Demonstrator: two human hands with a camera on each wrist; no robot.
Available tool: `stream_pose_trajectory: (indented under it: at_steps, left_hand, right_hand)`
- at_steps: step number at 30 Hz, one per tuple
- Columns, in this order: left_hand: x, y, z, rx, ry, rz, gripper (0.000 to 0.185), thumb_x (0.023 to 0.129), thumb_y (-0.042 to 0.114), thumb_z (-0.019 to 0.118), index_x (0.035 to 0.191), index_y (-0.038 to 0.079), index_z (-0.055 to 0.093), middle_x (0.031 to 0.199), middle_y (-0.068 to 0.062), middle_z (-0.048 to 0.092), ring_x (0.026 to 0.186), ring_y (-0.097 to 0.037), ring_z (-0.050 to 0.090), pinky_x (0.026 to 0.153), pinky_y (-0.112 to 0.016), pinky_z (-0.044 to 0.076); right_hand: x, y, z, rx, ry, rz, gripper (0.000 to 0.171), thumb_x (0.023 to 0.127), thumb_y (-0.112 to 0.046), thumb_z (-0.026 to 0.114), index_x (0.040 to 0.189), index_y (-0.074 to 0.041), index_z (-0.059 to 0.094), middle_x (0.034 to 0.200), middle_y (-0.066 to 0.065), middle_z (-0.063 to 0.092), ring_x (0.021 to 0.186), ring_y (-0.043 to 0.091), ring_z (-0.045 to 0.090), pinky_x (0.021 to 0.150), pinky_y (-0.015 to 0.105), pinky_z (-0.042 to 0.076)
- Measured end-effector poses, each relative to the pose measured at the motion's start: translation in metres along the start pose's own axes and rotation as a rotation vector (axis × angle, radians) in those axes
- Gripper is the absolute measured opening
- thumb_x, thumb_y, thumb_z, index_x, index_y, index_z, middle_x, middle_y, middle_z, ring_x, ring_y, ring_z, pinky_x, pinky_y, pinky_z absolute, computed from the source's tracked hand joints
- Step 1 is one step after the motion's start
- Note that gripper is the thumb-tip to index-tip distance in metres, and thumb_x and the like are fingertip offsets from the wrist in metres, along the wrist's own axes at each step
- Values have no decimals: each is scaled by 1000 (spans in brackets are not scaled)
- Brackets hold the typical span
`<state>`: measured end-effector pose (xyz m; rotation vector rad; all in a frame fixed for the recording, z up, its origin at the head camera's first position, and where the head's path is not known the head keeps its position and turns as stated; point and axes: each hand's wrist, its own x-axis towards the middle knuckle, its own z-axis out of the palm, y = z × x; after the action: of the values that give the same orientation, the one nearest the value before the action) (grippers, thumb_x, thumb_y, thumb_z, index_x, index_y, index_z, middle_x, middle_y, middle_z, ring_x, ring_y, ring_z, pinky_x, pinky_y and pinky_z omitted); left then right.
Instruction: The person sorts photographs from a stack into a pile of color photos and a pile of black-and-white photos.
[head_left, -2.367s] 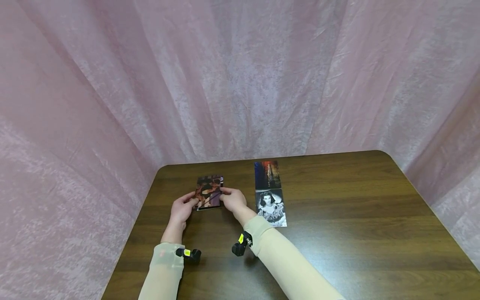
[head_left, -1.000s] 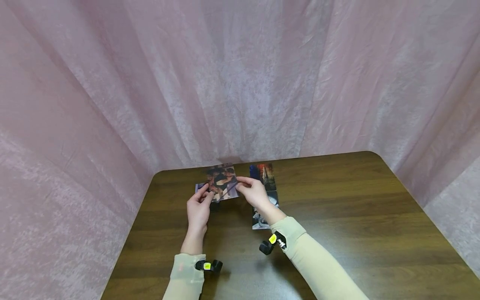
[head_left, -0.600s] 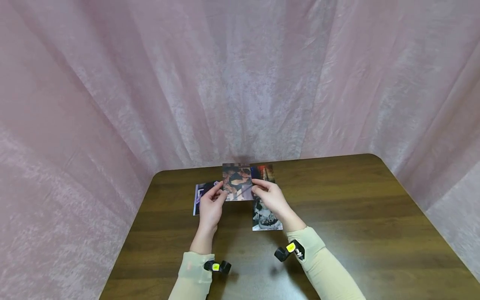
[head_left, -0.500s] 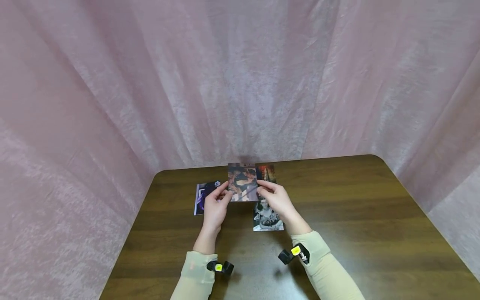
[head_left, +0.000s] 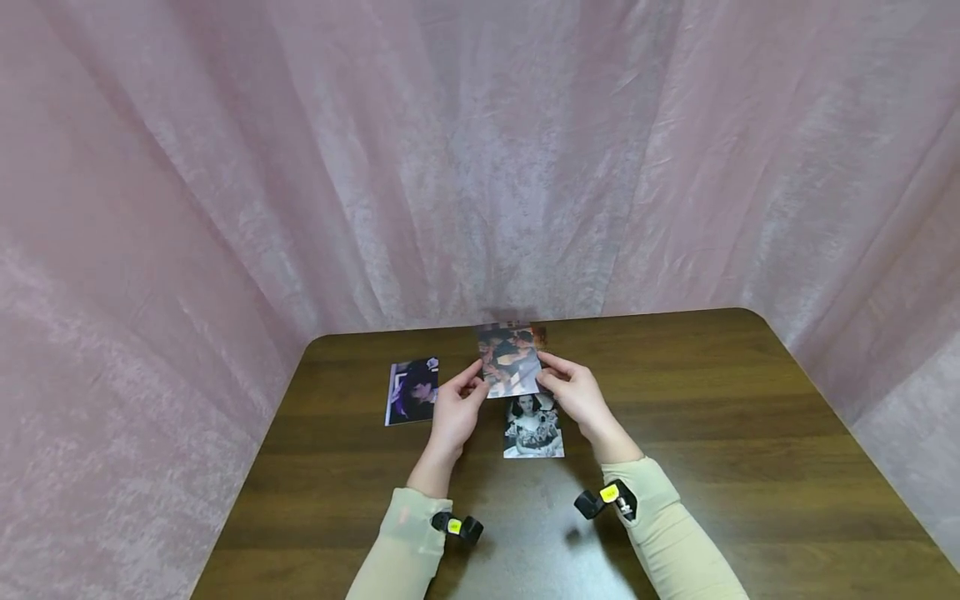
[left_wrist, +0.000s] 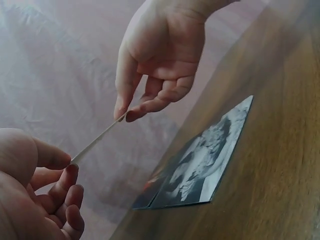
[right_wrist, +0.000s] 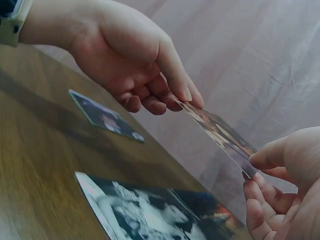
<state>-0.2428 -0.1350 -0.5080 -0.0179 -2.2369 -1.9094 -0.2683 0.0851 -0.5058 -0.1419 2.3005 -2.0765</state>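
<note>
Both hands hold one colour photo card (head_left: pixel 510 360) in the air above the far middle of the table. My left hand (head_left: pixel 459 408) pinches its left edge and my right hand (head_left: pixel 576 395) pinches its right edge. In the right wrist view the card (right_wrist: pixel 220 134) hangs between the two hands, tilted. Under it on the table lie a black-and-white portrait photo (head_left: pixel 533 427) and, beyond that, a dark red-and-blue photo (head_left: pixel 539 335), mostly hidden by the held card. The left wrist view shows the card edge-on (left_wrist: pixel 97 139) above the portrait (left_wrist: pixel 205 160).
A purple-toned photo (head_left: pixel 412 390) lies flat at the far left of the brown wooden table (head_left: pixel 720 433). A pink fabric curtain (head_left: pixel 480 158) closes in the table at the back and on both sides.
The hands lifted the colour card off the left pile and carried it rightward, over the two photos in the middle. The purple photo beneath it came into view.
</note>
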Motion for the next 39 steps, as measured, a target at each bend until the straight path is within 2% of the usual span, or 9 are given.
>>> stream_pose_trajectory:
  at_steps: [4,10,15,19,23,31,39]
  left_hand:
    - [7,-1,6,17,-8,-12,44,101,6,70,144,-1,66,100,-12,67,90,-16,54,76,-25,42]
    - [27,-6,15,89,-66,-37,45,102,8,67,147,3,65,97,-1,63,92,-15,54,81,-30,44]
    - [46,-12,21,115,-101,-76,47,103,8,66,150,3,62,96,1,60,89,-15,52,79,-29,42]
    - [57,-19,27,110,-118,-127,49,105,9,64,153,6,59,94,2,57,80,-14,48,74,-30,40]
    - [65,-28,35,119,-109,-141,48,105,7,62,153,4,58,91,2,54,76,-13,46,71,-29,38]
    - [68,-43,46,193,-76,-169,43,108,6,60,151,3,61,102,-4,61,89,-17,53,76,-28,42]
    - [64,-44,46,228,-89,-200,42,108,6,58,150,3,61,111,-7,65,95,-19,55,80,-30,43]
  right_hand:
    - [6,4,-6,-33,-8,-6,48,102,-7,68,149,2,60,118,22,73,98,10,63,79,20,48]
    - [19,11,-12,-53,12,34,49,102,-6,67,150,-1,60,121,22,72,106,17,65,84,21,48]
    - [36,16,-14,-96,57,40,49,100,-4,68,148,0,62,117,21,73,106,20,64,83,20,48]
    - [48,20,-14,-175,100,44,44,100,-8,70,144,-1,67,118,19,74,113,27,65,88,27,48]
    - [55,24,-15,-227,134,60,41,99,-12,71,139,-2,70,121,18,75,119,32,66,96,37,49]
    - [59,43,-12,-248,164,110,39,99,-12,72,137,-2,72,123,16,76,119,31,67,94,36,50]
    - [57,48,-12,-294,175,131,40,99,-18,74,138,-7,73,126,12,76,126,32,65,107,46,45]
